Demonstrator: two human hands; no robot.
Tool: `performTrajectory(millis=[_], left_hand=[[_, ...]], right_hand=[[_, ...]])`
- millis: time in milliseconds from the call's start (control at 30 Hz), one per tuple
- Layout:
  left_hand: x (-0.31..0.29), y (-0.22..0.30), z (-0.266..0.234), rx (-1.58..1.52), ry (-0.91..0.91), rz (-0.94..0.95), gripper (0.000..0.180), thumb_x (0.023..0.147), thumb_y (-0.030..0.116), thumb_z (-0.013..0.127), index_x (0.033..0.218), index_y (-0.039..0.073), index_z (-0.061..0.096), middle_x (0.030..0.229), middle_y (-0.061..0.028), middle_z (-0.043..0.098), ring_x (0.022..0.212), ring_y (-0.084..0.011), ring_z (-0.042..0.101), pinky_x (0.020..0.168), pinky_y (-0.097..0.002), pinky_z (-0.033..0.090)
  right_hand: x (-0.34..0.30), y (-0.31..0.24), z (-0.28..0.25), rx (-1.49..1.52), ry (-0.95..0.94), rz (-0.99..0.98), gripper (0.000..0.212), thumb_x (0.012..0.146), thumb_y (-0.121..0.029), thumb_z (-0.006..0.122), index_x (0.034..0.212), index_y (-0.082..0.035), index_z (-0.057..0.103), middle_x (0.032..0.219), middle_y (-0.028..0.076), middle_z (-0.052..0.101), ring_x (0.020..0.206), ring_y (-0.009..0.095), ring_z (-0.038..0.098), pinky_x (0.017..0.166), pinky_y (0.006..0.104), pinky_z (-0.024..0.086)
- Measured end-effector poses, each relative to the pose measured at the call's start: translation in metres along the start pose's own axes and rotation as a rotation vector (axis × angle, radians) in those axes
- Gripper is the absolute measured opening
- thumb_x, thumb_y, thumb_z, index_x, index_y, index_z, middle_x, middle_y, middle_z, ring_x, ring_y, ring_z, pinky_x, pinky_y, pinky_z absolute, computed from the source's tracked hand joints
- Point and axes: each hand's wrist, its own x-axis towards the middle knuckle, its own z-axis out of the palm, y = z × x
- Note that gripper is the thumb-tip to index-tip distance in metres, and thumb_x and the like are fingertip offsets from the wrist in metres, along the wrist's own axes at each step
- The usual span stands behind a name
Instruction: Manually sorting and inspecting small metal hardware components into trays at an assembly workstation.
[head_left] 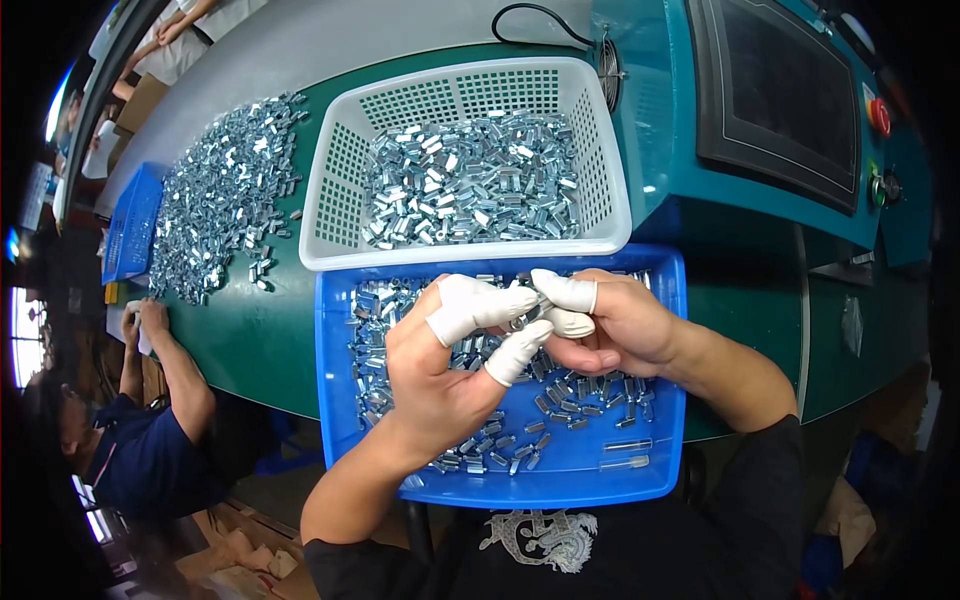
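My left hand (440, 365), with white finger cots on its fingers, is closed in a pinch on a small shiny metal hex standoff (524, 318). My right hand (630, 322), also in finger cots, pinches at the same spot, its fingertips meeting those of the left. The fingers partly hide what lies between them, so how many pieces are there cannot be told. Both hands are above a shallow blue tray (560, 485) that holds many loose hex standoffs (575, 400), some with a threaded end. Two slim pale rod-like shapes (625, 454) show at the tray's lower right.
Behind the tray stands a white perforated basket (465, 260) full of similar metal pieces. More lie heaped (225, 195) on the green table at left, beside a blue basket (130, 225). A teal machine (650, 120) with a dark screen (785, 95) stands right. A co-worker (150, 450) sits left.
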Motion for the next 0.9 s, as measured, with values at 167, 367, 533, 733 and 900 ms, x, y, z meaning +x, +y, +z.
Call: performTrajectory(millis=[167, 367, 533, 733, 900], left_hand=[[0.003, -0.004, -0.004, 0.042, -0.044, 0.054, 0.025, 0.069, -0.003, 0.073, 0.093, -0.001, 0.064, 0.082, -0.0095, 0.063, 0.071, -0.0154, 0.057, 0.063, -0.0252, 0.045], [0.006, -0.020, -0.010, -0.030, 0.144, -0.181, 0.020, 0.075, 0.001, 0.070, 0.094, 0.000, 0.064, 0.074, -0.0026, 0.060, 0.064, -0.0088, 0.053, 0.058, -0.0225, 0.043], [0.014, -0.031, -0.012, 0.076, 0.299, -0.290, 0.031, 0.076, 0.001, 0.068, 0.106, -0.001, 0.060, 0.080, -0.0046, 0.061, 0.065, -0.0069, 0.051, 0.054, -0.0208, 0.042], [-0.003, -0.023, -0.003, 0.472, -0.163, -0.177, 0.013, 0.070, 0.009, 0.072, 0.081, 0.005, 0.066, 0.066, -0.0067, 0.058, 0.059, -0.0228, 0.057, 0.051, -0.0342, 0.045], [-0.010, -0.029, 0.003, 0.705, -0.249, -0.293, 0.014, 0.072, 0.015, 0.069, 0.083, 0.005, 0.067, 0.067, -0.0079, 0.057, 0.062, -0.0248, 0.058, 0.054, -0.0370, 0.047]], right_hand=[[-0.001, -0.003, -0.001, 0.009, -0.008, 0.050, 0.056, 0.097, -0.043, 0.033, 0.055, -0.008, 0.047, 0.047, 0.003, 0.044, 0.034, 0.005, 0.028, 0.034, 0.0219, 0.022], [0.004, 0.002, -0.002, 0.036, 0.220, -0.224, 0.048, 0.099, -0.037, 0.032, 0.064, -0.007, 0.045, 0.049, 0.001, 0.041, 0.036, 0.005, 0.028, 0.034, 0.0207, 0.023], [0.003, -0.001, 0.000, -0.003, 0.249, -0.281, 0.046, 0.099, -0.036, 0.032, 0.064, -0.007, 0.044, 0.050, 0.001, 0.041, 0.037, 0.004, 0.027, 0.035, 0.0208, 0.022], [0.000, -0.002, 0.001, -0.045, 0.276, -0.302, 0.048, 0.099, -0.036, 0.032, 0.062, -0.007, 0.044, 0.050, 0.000, 0.041, 0.038, 0.004, 0.027, 0.036, 0.0210, 0.022], [0.000, 0.000, 0.004, -0.079, 0.295, -0.309, 0.048, 0.098, -0.036, 0.032, 0.063, -0.008, 0.044, 0.049, 0.000, 0.041, 0.038, 0.004, 0.028, 0.037, 0.0206, 0.023]])
